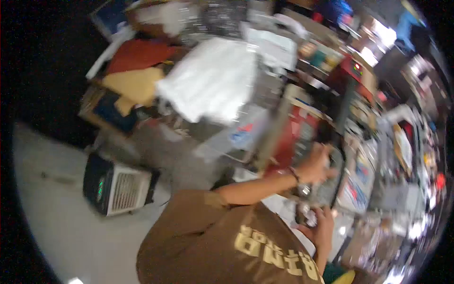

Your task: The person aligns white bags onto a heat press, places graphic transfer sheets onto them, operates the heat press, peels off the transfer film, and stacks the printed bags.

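L hand [319,165], ctr-right of frame, fingers spread over grey surface [324,193]; R hand [322,227] below, by white item [310,218], prob. close for reach; can't tell its grip (blur).

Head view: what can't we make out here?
All in the head view:
- Left hand: motion blur hides whether its fingers grip anything.
- Right hand: blur hides whether it holds or only touches the pale thing beside it.
- Green display on the floor unit: too small and blurred to read.
- Red-and-blue print on the right: smeared by blur.
- Yellow thing: cut off by the bottom edge.
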A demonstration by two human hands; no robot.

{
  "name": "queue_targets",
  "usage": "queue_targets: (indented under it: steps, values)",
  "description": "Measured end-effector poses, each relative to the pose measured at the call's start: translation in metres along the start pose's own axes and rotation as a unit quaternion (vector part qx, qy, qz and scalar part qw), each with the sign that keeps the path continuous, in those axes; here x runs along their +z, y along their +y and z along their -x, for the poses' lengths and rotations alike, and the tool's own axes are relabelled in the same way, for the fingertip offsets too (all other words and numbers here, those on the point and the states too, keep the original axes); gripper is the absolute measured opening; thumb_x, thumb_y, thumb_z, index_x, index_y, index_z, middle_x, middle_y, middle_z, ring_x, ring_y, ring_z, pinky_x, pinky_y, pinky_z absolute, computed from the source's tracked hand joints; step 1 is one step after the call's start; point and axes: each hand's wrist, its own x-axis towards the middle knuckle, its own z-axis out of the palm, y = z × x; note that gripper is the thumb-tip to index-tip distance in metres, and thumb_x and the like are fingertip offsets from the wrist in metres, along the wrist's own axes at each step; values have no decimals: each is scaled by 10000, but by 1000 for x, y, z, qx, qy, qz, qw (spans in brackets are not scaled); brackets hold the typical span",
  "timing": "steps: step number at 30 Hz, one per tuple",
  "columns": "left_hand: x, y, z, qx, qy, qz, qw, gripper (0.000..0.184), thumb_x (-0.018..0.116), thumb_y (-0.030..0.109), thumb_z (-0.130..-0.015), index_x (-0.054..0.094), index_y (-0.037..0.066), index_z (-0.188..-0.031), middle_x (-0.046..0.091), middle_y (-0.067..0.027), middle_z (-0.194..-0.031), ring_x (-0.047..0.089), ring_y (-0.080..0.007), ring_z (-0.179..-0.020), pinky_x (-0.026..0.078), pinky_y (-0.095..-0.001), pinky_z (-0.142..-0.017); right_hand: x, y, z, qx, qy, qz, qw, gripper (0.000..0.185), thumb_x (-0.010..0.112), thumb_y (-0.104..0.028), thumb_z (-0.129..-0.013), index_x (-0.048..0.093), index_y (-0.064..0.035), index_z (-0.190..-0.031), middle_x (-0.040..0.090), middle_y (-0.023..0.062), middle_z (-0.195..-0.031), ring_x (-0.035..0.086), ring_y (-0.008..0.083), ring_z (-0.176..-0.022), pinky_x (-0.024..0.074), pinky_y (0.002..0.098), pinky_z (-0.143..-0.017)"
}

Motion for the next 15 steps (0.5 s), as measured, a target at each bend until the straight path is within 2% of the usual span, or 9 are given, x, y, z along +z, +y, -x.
queue_targets:
  steps: [1,3,5,6,7,9,11,13,15]
  values:
    - [3,10,3,-34,49,19,998,791,820,364,-757,422,-5,-1332,518,-271,-1180,493,-443,-1129,431,-506,-963,-3,-2,3,9,-11,21,1000,732,931,-312,-519,642,-89,-1153,624,188,-1027,596,410,-993,487,496,-834]
    - [25,-9,-9,-22,123,4,992,832,819,376,-759,387,-22,-1349,482,-288,-1276,481,-442,-1191,417,-498,-1016,-3,7,4,-32,-5,18,999,688,916,-284,-544,625,-122,-1147,633,173,-1040,618,408,-975,503,500,-818]
    - [33,-23,-17,-101,105,73,987,843,815,394,-770,372,-30,-1349,481,-290,-1320,483,-420,-1254,409,-472,-1056,11,23,4,-57,35,10,998,639,891,-289,-586,612,-131,-1140,639,156,-1030,644,385,-922,524,473,-773]
    - [36,-26,-19,-111,104,55,987,835,819,399,-771,378,-25,-1338,514,-282,-1299,521,-403,-1230,427,-453,-1044,11,29,2,-77,35,27,996,592,883,-281,-575,642,-114,-1089,625,152,-971,660,368,-825,527,459,-680]
    - [39,-27,-22,-122,106,37,986,826,823,404,-771,384,-20,-1328,548,-275,-1278,559,-386,-1207,445,-435,-1033,10,33,1,-69,43,26,996,592,883,-281,-575,642,-114,-1089,625,152,-971,660,368,-825,527,459,-680]
    - [34,-27,-25,-144,114,56,981,754,850,377,-757,427,-4,-1251,655,-218,-1116,667,-343,-1012,518,-416,-905,8,35,-1,-96,-7,32,995,546,837,-342,-616,644,-100,-1065,639,151,-923,667,354,-782,533,461,-660]
    - [35,-32,-37,-229,108,95,963,706,877,335,-735,459,-11,-1185,648,-196,-1087,661,-297,-960,519,-398,-863,13,40,-3,-86,-10,42,995,494,789,-361,-649,648,-95,-1040,649,144,-861,674,346,-760,535,462,-640]
    - [34,-32,-45,-231,109,112,960,695,893,311,-716,465,-15,-1156,642,-178,-1062,649,-272,-930,518,-389,-844,10,37,-6,-62,-61,59,994,476,782,-353,-644,651,-102,-1027,657,139,-828,679,349,-760,535,458,-639]
    - [29,-27,-54,-231,110,128,958,684,909,287,-698,472,-18,-1127,636,-160,-1036,637,-247,-901,516,-380,-826,7,38,-8,-74,-41,28,996,474,800,-336,-616,655,-91,-995,666,165,-820,676,370,-750,532,467,-645]
